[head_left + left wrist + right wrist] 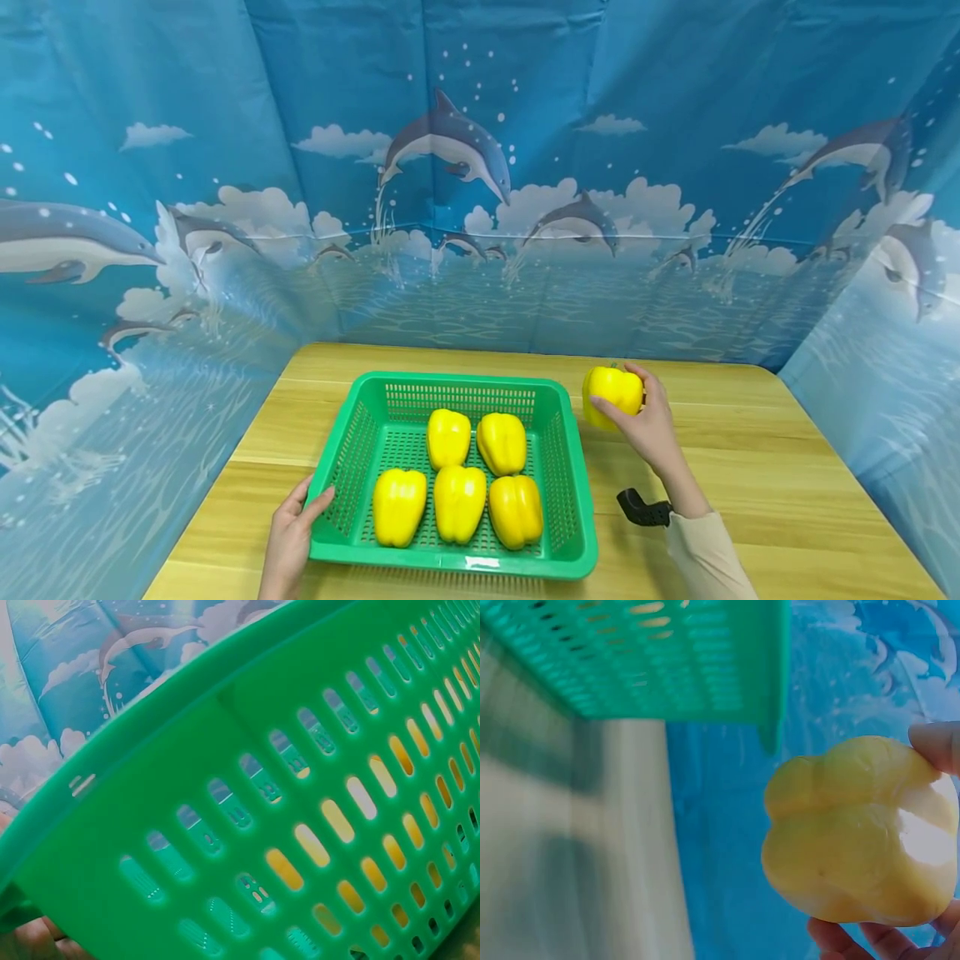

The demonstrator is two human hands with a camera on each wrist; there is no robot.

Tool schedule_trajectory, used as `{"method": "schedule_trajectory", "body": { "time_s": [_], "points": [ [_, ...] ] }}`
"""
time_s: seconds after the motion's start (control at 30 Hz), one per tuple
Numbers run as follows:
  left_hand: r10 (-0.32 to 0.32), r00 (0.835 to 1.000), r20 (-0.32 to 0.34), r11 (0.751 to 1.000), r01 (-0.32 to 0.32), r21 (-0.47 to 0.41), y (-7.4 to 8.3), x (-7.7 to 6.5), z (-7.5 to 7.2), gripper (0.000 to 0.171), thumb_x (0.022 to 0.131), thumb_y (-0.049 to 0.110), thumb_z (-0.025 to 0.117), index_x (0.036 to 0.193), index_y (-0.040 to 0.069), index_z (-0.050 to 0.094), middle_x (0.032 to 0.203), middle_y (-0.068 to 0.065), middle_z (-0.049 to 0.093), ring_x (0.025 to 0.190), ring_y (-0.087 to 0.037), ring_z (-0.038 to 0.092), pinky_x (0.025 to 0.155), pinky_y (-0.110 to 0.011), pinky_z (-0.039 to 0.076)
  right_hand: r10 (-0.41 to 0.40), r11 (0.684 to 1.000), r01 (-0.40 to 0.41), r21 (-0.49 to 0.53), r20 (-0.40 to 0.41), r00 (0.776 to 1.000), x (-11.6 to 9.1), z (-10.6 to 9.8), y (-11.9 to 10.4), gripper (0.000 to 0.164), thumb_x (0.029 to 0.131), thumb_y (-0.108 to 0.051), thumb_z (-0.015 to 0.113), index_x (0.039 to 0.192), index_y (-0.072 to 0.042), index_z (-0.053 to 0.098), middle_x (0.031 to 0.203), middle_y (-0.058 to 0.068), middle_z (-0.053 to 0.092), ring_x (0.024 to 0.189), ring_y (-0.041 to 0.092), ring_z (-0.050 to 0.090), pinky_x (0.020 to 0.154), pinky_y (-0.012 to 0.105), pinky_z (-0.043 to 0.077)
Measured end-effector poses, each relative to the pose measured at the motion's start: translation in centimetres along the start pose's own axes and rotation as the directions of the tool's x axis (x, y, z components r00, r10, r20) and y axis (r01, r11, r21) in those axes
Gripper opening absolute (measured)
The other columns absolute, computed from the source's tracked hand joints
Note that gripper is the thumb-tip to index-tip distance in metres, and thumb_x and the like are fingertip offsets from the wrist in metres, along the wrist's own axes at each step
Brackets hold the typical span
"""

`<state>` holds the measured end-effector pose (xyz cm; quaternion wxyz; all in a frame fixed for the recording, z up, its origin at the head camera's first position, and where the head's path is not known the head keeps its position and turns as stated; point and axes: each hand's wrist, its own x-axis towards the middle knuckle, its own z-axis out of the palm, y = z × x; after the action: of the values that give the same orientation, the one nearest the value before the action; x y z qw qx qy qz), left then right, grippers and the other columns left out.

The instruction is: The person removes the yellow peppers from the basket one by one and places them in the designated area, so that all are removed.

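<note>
My right hand [651,421] holds a yellow bell pepper [611,393] above the table, just right of the green basket [581,533]. In the right wrist view, the thumb and fingers span the lobed pepper [855,832] from opposite sides. My left hand [292,529] grips the basket's left rim, thumb over the edge and fingers outside. Only a few fingertips [45,941] show below the rim in the left wrist view. Inside the basket lie several yellow bell peppers [460,504], two in the back row and three in front.
The basket stands on a wooden table [720,467], towards its left side. Behind and at both sides hangs a blue curtain [480,292] printed with dolphins. A black wrist device [643,508] sits at the right wrist.
</note>
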<state>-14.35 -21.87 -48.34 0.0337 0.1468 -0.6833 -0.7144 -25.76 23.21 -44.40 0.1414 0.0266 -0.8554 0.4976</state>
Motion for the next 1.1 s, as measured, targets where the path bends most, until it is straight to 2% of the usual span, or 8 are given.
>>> {"method": "schedule_trajectory", "body": {
  "time_s": [0.13, 0.3, 0.47, 0.57, 1.1],
  "points": [
    [-0.008, 1.000, -0.009, 1.000, 0.008, 0.007, 0.0, 0.0, 0.0, 0.053, 0.097, 0.021, 0.057, 0.141, -0.003, 0.039, 0.125, -0.017, 0.056, 0.092, -0.018, 0.064, 0.079, -0.033, 0.055, 0.028, 0.999, -0.027, -0.018, 0.024, 0.999, -0.4, -0.3, 1.2, 0.082, 0.086, -0.037, 0.071, 0.147, -0.005, 0.026, 0.138, 0.026, 0.027, 0.107, 0.038, 0.043, 0.074, 0.043, 0.050],
    [0.015, 1.000, -0.004, 1.000, -0.015, 0.011, -0.1, 0.0, 0.0, 0.055, 0.097, 0.022, 0.057, 0.141, -0.005, 0.038, 0.125, -0.017, 0.056, 0.091, -0.018, 0.064, 0.078, -0.032, 0.055, 0.039, 0.998, -0.035, -0.057, 0.073, 0.997, -0.5, -0.7, 2.2, 0.085, 0.086, -0.038, 0.070, 0.148, -0.001, 0.023, 0.140, 0.028, 0.026, 0.111, 0.040, 0.041, 0.079, 0.049, 0.049],
    [0.032, 0.999, -0.008, 0.999, -0.032, 0.022, -0.1, 0.0, 0.0, 0.053, 0.097, 0.022, 0.057, 0.140, -0.004, 0.039, 0.123, -0.016, 0.057, 0.091, -0.018, 0.064, 0.078, -0.031, 0.055, 0.067, 0.995, -0.056, -0.081, 0.137, 0.988, -0.8, -0.8, 3.3, 0.082, 0.087, -0.038, 0.069, 0.145, 0.001, 0.027, 0.134, 0.027, 0.036, 0.105, 0.039, 0.048, 0.076, 0.044, 0.051],
    [0.028, 1.000, -0.011, 0.999, -0.028, 0.025, -0.1, 0.0, 0.0, 0.052, 0.096, 0.022, 0.057, 0.139, -0.003, 0.041, 0.123, -0.017, 0.057, 0.091, -0.020, 0.064, 0.078, -0.032, 0.055, 0.086, 0.993, -0.072, -0.092, 0.149, 0.985, -1.0, -0.7, 3.8, 0.082, 0.087, -0.040, 0.069, 0.144, 0.001, 0.028, 0.130, 0.025, 0.040, 0.102, 0.037, 0.050, 0.072, 0.040, 0.052],
    [0.011, 1.000, -0.018, 1.000, -0.010, 0.028, 0.0, 0.1, 0.1, 0.052, 0.096, 0.022, 0.057, 0.139, -0.001, 0.042, 0.126, -0.017, 0.055, 0.092, -0.018, 0.063, 0.078, -0.031, 0.054, 0.111, 0.990, -0.092, -0.108, 0.188, 0.976, -1.4, -0.6, 5.3, 0.082, 0.087, -0.040, 0.068, 0.143, 0.003, 0.028, 0.130, 0.026, 0.040, 0.102, 0.037, 0.051, 0.073, 0.040, 0.051]
  ]
}}
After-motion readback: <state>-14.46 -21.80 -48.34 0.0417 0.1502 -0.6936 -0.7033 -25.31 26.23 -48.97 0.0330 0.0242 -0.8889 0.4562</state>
